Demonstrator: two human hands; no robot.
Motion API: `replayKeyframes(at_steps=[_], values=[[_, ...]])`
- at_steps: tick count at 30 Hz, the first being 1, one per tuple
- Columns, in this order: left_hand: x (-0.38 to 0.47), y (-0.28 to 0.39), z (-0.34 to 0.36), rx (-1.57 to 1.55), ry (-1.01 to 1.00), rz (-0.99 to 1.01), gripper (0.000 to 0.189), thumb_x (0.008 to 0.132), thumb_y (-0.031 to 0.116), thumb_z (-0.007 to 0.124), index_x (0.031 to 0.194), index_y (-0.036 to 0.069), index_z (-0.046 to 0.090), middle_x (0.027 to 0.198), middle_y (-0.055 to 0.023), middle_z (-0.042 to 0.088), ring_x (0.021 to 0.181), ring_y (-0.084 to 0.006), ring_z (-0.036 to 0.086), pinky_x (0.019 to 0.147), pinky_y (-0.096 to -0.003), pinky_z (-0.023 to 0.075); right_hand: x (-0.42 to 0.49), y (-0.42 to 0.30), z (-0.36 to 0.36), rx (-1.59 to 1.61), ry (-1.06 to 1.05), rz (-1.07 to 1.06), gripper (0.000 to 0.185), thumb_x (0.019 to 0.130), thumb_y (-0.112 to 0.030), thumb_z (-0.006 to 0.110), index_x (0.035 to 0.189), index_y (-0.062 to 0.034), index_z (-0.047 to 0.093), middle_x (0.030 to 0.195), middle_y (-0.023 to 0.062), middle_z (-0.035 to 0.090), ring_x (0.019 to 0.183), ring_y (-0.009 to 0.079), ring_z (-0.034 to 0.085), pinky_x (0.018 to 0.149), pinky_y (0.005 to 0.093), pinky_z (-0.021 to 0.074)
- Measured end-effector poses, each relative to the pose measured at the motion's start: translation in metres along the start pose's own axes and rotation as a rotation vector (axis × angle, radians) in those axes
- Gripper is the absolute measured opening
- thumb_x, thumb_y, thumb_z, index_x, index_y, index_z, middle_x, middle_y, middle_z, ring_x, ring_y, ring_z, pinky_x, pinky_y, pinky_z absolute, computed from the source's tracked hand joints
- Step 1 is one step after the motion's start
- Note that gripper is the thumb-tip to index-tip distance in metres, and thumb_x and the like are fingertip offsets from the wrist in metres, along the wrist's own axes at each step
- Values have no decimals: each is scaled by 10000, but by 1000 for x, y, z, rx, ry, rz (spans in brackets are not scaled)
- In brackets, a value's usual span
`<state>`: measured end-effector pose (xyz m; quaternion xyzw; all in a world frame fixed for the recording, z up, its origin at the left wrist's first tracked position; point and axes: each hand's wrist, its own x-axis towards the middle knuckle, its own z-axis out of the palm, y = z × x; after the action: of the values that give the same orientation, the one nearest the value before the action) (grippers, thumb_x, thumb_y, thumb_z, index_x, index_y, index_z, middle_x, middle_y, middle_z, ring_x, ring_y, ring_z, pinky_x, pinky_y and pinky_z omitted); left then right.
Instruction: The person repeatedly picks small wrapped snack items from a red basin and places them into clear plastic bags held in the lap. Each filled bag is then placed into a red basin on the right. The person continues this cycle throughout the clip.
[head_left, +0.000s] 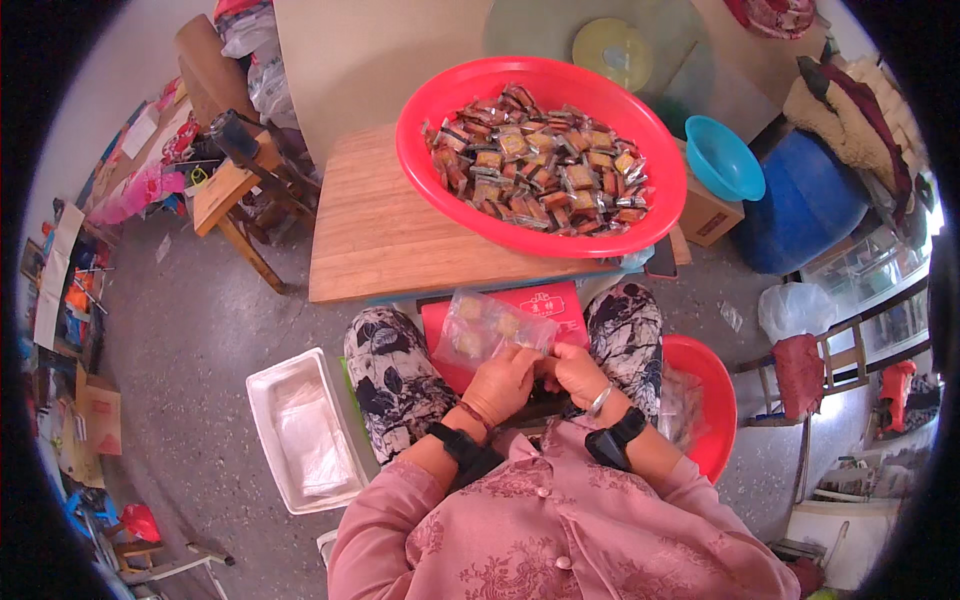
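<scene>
A clear plastic bag (480, 326) with several small yellowish wrapped pieces in it lies over a red box (562, 300) between my knees. My left hand (499, 382) and my right hand (577, 375) meet at the bag's near right edge, both pinching it with bent fingers. The fingertips are partly hidden. Beyond them, a large red plastic basin (667, 202) full of small individually wrapped snacks (536, 169) stands on a wooden board (360, 217).
To the left sits a white tray (259, 409) holding flat plastic bags (311, 439). A red basin (720, 405) with filled plastic bags (681, 405) is at the right. Farther right are a blue bowl (724, 157), a blue barrel (802, 202) and a wooden chair (840, 352).
</scene>
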<state>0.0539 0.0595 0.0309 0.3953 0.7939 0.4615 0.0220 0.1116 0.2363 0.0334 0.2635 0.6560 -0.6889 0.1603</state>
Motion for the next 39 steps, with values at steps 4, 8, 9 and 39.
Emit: replayKeyframes(at_steps=[4,8,9,39], values=[[-2,3,-1,-11,-25,11,189,935,41,613,1113,85,658,967,-193,680,869,-438,675,723,-496,569,7,11,-2,50,-70,-42,104,997,-147,628,988,-54,675,779,26,681,589,145,632,518,254,458],[-3,5,-1,6,-39,-8,190,940,45,602,1116,86,659,965,-198,673,861,-440,678,719,-496,569,20,20,-1,23,-97,-82,96,991,-103,603,935,-41,651,741,50,647,568,165,624,478,297,465],[-2,5,-1,10,-41,-1,192,940,45,601,1118,86,658,964,-198,672,863,-440,678,720,-497,569,23,22,0,-17,-74,-85,94,990,-91,594,929,-42,646,733,50,641,566,168,622,472,303,465],[-2,-18,3,586,-139,-164,648,956,341,636,1561,209,445,1630,-166,375,1533,-411,282,1210,-682,140,30,6,2,-503,385,-405,371,809,-233,804,1034,19,650,841,184,695,821,395,691,730,477,536]])
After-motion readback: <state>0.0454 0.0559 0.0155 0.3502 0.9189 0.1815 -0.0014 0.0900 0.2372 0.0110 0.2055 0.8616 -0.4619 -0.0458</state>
